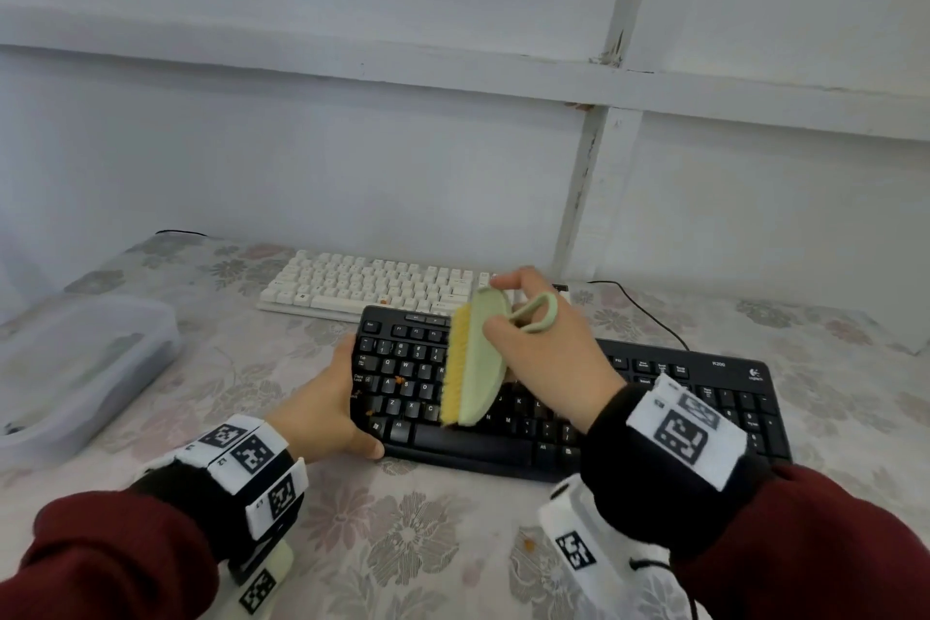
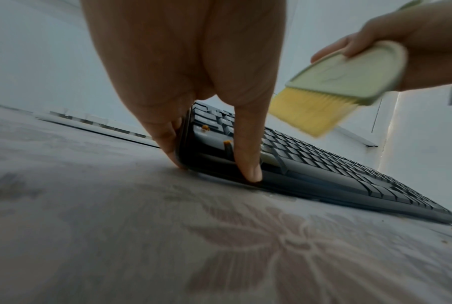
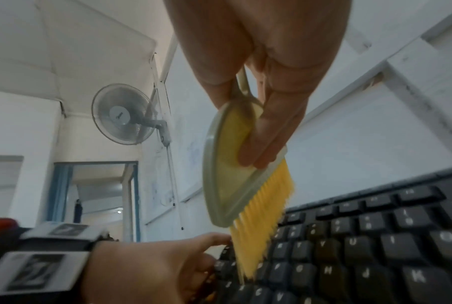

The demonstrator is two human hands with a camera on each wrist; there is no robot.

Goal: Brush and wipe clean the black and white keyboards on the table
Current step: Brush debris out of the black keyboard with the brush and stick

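Note:
The black keyboard [image 1: 578, 413] lies across the flowered table, with orange crumbs [image 1: 400, 380] on its left keys. My left hand [image 1: 327, 403] grips the keyboard's left end, thumb on the front edge and fingers along the side [image 2: 248, 164]. My right hand [image 1: 543, 342] holds a pale green brush [image 1: 483, 363] with yellow bristles [image 3: 261, 222]. The bristles angle down over the left-middle keys of the black keyboard [image 3: 362, 257]. In the left wrist view the brush [image 2: 349, 76] hangs just above the keys. The white keyboard [image 1: 372, 284] lies behind, against the wall.
A translucent plastic box [image 1: 75, 368] sits at the table's left edge. A black cable [image 1: 649, 312] runs from the wall behind the black keyboard. A few crumbs [image 1: 527, 542] lie on the flowered tablecloth [image 1: 402, 544] near me. A wall fan [image 3: 123, 114] shows in the right wrist view.

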